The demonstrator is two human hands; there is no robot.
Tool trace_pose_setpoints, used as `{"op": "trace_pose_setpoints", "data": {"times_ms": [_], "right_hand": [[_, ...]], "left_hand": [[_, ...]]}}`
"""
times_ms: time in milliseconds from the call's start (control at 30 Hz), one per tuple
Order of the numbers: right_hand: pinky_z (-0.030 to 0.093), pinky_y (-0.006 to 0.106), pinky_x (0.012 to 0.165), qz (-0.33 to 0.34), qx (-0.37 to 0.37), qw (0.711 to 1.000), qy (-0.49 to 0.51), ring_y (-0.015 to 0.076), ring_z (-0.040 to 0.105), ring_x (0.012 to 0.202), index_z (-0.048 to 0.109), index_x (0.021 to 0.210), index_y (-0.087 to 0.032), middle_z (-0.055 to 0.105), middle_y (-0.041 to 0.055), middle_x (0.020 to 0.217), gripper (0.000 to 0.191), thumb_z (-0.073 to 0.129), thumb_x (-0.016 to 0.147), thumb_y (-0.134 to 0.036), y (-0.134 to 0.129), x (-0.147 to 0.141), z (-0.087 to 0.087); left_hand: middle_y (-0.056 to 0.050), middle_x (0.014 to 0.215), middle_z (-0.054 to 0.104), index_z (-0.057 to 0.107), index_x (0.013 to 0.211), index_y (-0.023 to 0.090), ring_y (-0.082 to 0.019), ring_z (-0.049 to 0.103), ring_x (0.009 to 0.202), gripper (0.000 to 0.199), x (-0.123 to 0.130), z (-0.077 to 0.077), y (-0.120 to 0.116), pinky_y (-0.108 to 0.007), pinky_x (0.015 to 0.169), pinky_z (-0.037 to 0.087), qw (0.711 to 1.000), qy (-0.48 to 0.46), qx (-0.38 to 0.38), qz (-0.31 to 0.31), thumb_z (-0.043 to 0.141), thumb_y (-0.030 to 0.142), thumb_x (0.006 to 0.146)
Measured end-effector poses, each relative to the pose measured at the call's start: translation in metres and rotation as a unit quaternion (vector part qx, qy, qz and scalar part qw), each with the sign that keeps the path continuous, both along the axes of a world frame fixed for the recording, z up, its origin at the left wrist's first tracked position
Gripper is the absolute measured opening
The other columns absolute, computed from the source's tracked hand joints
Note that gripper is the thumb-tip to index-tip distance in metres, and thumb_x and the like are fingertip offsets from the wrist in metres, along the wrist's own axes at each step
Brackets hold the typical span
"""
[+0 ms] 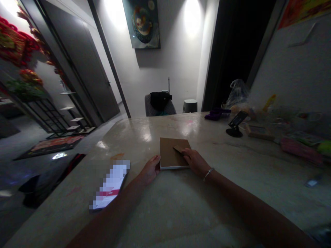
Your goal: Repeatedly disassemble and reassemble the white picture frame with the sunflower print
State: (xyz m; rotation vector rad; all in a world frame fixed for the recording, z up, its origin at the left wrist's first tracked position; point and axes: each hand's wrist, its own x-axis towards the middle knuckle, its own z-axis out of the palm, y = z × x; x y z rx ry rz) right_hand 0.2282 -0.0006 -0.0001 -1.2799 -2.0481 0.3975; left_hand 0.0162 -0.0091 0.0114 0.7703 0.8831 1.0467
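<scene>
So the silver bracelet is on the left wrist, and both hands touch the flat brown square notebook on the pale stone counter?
No: the silver bracelet is on the right wrist, as the head view shows. The left hand and right hand do touch the flat brown notebook on the pale stone counter.

On the tabletop point(165, 213) before us lies a notebook point(168, 153), a phone point(110, 186) to its left, a phone stand point(234, 124) to its right.

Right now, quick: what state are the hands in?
Left hand: against the edge of the brown book, grip unclear.
Right hand: fingers lying on the book, grip unclear.
</scene>
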Motion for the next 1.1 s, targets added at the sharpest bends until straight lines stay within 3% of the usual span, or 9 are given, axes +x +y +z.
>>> {"op": "trace_pose_setpoints", "data": {"times_ms": [700, 933, 1100], "right_hand": [[0.041, 0.031, 0.081, 0.011, 0.000, 0.999, 0.037, 0.0178, 0.055, 0.092, 0.055, 0.104, -0.018, 0.060, 0.0074, 0.101, 0.025, 0.040, 0.084, -0.020, -0.001, 0.000, 0.002], [0.044, 0.031, 0.069, -0.103, -0.034, 0.983, 0.151, 0.0182, 0.060, 0.076, 0.048, 0.110, -0.019, 0.064, 0.0066, 0.088, 0.033, 0.027, 0.088, -0.029, 0.008, 0.013, 0.004], [0.043, 0.032, 0.079, -0.056, -0.041, 0.987, 0.147, 0.0187, 0.058, 0.090, 0.052, 0.108, -0.021, 0.062, 0.0065, 0.102, 0.030, 0.036, 0.083, -0.027, 0.008, 0.010, -0.002]], "left_hand": [[-0.008, 0.081, 0.068, 0.059, 0.098, 0.012, -0.018, 0.064, 0.075, 0.021, -0.001, 0.000, 0.002, -0.029, 0.070, 0.050, 1.000, -0.001, -0.006, -0.002, 0.052, 0.021, 0.080], [-0.008, 0.077, 0.069, 0.062, 0.091, 0.012, -0.020, 0.064, 0.076, 0.019, -0.005, -0.007, 0.006, -0.029, 0.068, 0.048, 0.999, 0.021, -0.019, -0.015, 0.053, 0.019, 0.075], [-0.006, 0.072, 0.068, 0.062, 0.085, 0.014, -0.018, 0.064, 0.069, 0.015, -0.003, -0.008, 0.007, -0.027, 0.063, 0.047, 0.999, 0.041, -0.016, -0.002, 0.055, 0.018, 0.073]]}}
